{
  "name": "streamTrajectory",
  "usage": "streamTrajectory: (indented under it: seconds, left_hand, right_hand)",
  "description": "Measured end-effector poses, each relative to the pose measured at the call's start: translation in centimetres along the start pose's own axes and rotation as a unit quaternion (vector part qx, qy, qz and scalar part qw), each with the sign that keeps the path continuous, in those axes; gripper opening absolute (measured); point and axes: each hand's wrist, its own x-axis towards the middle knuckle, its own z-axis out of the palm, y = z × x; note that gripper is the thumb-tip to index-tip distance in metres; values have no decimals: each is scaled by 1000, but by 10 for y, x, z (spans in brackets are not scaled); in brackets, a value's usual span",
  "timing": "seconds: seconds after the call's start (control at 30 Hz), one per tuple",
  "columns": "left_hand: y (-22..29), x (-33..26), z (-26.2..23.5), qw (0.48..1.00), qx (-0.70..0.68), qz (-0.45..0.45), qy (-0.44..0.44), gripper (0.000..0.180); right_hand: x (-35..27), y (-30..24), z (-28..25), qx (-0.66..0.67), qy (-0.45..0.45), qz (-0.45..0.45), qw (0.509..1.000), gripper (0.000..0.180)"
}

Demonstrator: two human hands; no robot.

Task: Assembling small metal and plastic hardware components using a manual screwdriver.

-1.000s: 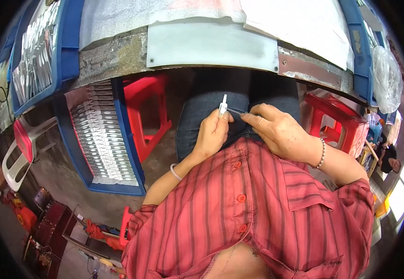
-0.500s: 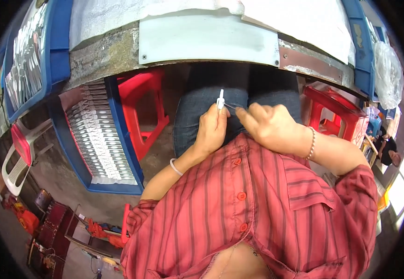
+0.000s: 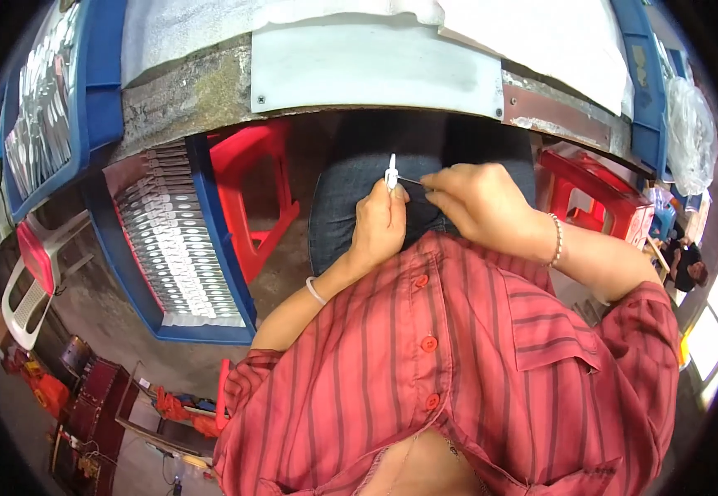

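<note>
Upright in my left hand (image 3: 380,219) is a small white pointed piece (image 3: 392,172), gripped between thumb and fingers above my lap. A thin dark strand or rod (image 3: 409,179) runs from its side to my right hand (image 3: 479,198). The thumb and forefinger of that hand pinch the strand's far end; whether it is thread, wire or a thin tool is too small to tell. Both hands are in front of my striped shirt, just short of the table edge. The lower part of the white piece is hidden by my left fingers.
A pale board (image 3: 375,70) is screwed along the worn table edge. On the left, a blue tray (image 3: 210,333) holds rows of white and dark slim pieces. Another blue crate (image 3: 104,91) stands above it. Red stools (image 3: 247,190) flank my legs. A clear plastic bag (image 3: 689,136) hangs at right.
My right hand has turned and shifted slightly, its fingers now pinching straighter toward the white piece. The strand looks straight and dark where a looser, clearer loop showed. My left hand stays nearly in place.
</note>
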Motion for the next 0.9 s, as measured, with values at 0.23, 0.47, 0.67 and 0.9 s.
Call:
streamTrajectory:
  seconds: [0.23,0.47,0.67,0.9]
  left_hand:
    - [-6,-2,4,1000,0,14,-14,12]
    - [-6,-2,-1,999,-16,-19,-30,10]
    - [-13,2,-2,1000,1,9,-21,8]
    - [5,-3,-12,965,-162,-165,-122,21]
  right_hand:
    - [7,-5,-22,39,-60,35,997,30]
    - [23,-5,-29,9,-164,26,986,25]
    - [15,14,2,272,-52,159,948,29]
    - [-5,18,-9,658,-138,365,644,40]
